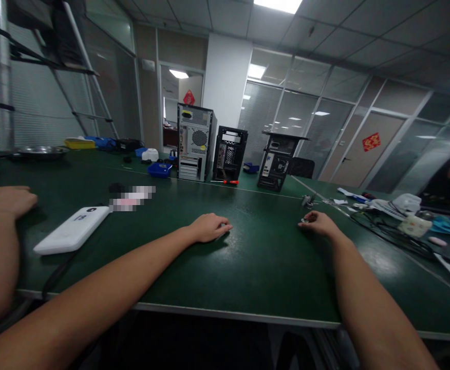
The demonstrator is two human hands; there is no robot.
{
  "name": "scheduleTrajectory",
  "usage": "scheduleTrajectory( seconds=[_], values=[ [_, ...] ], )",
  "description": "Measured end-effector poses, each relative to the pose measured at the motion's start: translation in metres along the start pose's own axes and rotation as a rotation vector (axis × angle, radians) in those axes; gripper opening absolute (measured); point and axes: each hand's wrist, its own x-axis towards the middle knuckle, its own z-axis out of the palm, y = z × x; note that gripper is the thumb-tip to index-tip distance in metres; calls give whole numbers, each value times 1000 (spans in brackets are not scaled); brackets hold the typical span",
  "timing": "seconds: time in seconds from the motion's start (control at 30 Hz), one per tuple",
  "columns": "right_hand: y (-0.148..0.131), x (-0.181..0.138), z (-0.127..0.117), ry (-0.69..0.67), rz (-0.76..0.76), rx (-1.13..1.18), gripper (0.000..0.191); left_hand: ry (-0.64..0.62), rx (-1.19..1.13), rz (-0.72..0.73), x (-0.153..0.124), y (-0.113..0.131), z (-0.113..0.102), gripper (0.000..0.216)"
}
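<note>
My left hand (210, 227) hovers low over or rests on the green table, its fingers loosely bent and a little apart, with nothing seen in them. To the right, my right hand (320, 225) pinches a small silvery metal piece (304, 220) between thumb and fingers at the table surface; its exact kind is too small to make out. Just beyond that hand sits a little cluster of metal parts (308, 200). Farther back, a red-handled screwdriver (230, 182) lies before three computer cases: a tall grey one (194, 141), a black frame (230, 154) and another black one (276, 165).
Another person's hand (9, 201) rests at the left, beside a white power bank (73, 230). Cables (394, 234) and assorted items spread along the right. A blue tray (159, 170) and a metal dish (40, 152) stand farther back. A ladder (3, 77) rises behind.
</note>
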Motion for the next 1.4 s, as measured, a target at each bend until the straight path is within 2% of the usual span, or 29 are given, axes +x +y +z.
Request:
scheduleTrajectory(
  seconds=[0.13,0.23,0.4,0.6,0.77,0.9,1.1,1.27,1.4],
  values=[
    [-11,-5,9,68,-81,-83,42,0,1,3,0,-1,0,46],
    [-33,-10,18,26,-173,-41,39,6,1,-1,-1,0,-1,45],
    [-99,-29,44,-53,-503,-79,38,-3,-17,-9,-1,0,-1,40],
    [-184,-73,84,-138,-921,-117,40,12,-1,-12,0,0,1,37],
    [-218,-106,100,-158,-1107,-136,47,19,58,-21,-1,1,2,39],
    [-223,-113,104,-150,-1135,-194,49,25,109,-4,-1,-1,4,38],
    [-215,-105,102,-111,-1048,-247,54,39,109,15,0,0,4,40],
    [-215,-106,98,-51,-931,-44,58,47,122,40,-1,1,2,43],
    [-224,-117,100,-99,-928,45,60,54,122,51,-2,1,3,48]
  ],
)
